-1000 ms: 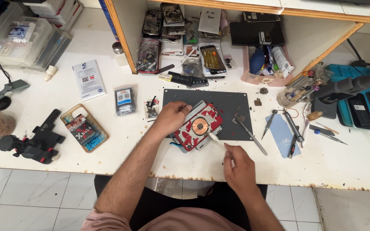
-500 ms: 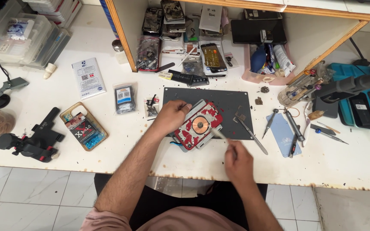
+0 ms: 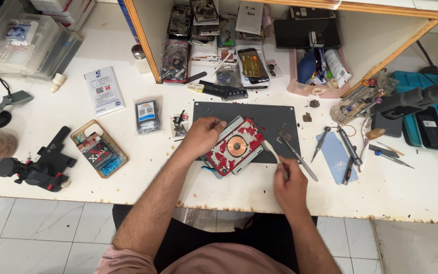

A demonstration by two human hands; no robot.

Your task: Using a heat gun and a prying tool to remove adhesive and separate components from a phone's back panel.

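Left hand [image 3: 204,136] clamps the opened phone [image 3: 235,146] flat on the grey work mat [image 3: 280,119], steadying it. Right hand [image 3: 291,189] pinches a slim white pry tool [image 3: 275,155], tip angled at the phone's right edge; tweezers [image 3: 297,155] lie just beside.

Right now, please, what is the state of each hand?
Left hand: closed on the top edge of the opened phone, holding it on the grey mat.
Right hand: closed around a thin white tool.
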